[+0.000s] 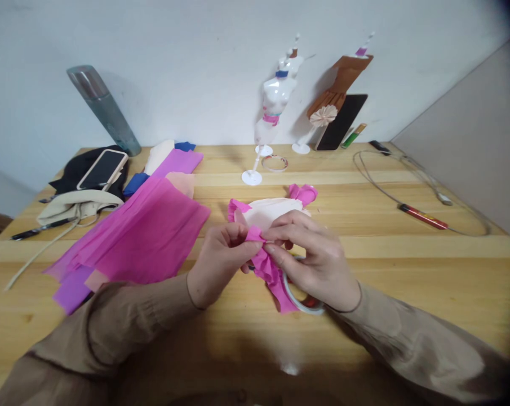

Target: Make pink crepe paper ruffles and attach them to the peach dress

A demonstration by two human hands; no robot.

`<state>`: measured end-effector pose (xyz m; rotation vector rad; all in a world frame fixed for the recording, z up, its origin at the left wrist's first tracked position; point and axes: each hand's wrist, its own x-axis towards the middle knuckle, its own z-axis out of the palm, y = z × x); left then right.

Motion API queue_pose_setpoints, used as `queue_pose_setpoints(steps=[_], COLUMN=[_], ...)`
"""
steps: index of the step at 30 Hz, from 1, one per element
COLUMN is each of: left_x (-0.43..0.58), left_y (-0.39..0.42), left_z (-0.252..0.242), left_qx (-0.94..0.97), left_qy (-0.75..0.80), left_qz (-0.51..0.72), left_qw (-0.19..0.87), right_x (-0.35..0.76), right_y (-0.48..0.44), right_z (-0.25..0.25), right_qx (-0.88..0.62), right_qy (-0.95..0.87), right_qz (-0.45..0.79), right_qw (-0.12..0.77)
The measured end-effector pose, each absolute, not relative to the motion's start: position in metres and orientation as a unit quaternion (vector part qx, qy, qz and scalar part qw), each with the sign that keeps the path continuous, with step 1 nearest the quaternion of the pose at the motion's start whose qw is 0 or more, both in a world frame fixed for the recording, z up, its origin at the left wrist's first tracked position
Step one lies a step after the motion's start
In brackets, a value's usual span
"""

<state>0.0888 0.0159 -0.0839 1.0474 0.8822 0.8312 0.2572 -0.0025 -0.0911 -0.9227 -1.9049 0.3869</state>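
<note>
A gathered strip of pink crepe paper [268, 267] hangs between my hands over the middle of the table. My left hand [221, 251] pinches its upper left end between thumb and fingers. Opposite it, my right hand [309, 256] pinches the pleated edge with thumb and forefinger, the fingertips of both hands nearly meeting. Under the right hand lies a roll of tape [307, 304], partly hidden by the palm and the pink strip. Just beyond the hands is a pale paper piece [267, 210] with ruffled pink paper [304, 194] at its ends.
Pink crepe sheets [153, 231] spread on the left, near a phone [103, 169] and a cream drawstring pouch [79, 204]. White mini mannequins [275, 93], one in a brown dress [343, 79], stand at the back. A red-handled tool [424, 216] with a cable lies right.
</note>
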Motion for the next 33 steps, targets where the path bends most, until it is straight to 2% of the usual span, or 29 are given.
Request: queue_pose_setpoints(steps=[6,10,13,15,22,33], left_x=[0.0874,0.0853,0.0843,0.0841,0.0825,0.0826], left_y=[0.0176,0.0187,0.0198,0.0207,0.023,0.0249], left_z=[-0.0827,-0.0842,-0.0849,-0.0843,-0.0796,-0.0811], left_qx=[0.51,0.588,0.682,0.709,0.639,0.59], left_qy=[0.4,0.417,0.415,0.415,0.41,0.412], left_qz=[0.361,0.391,0.366,0.345,0.336,0.326], left_qw=[0.67,0.572,0.478,0.454,0.558,0.613], right_x=[0.259,0.2605,0.2601,0.26,0.2629,0.2546], right_y=[-0.0007,0.0022,0.0038,0.0042,0.0035,0.0058], right_z=[-0.0894,-0.0869,-0.087,-0.0882,-0.0931,-0.0929], right_qx=[-0.405,-0.427,-0.43,-0.432,-0.438,-0.445], right_qy=[-0.751,-0.751,-0.77,-0.774,-0.66,-0.607], right_qz=[0.217,0.251,0.233,0.231,0.436,0.497], right_qw=[0.474,0.437,0.41,0.402,0.427,0.432])
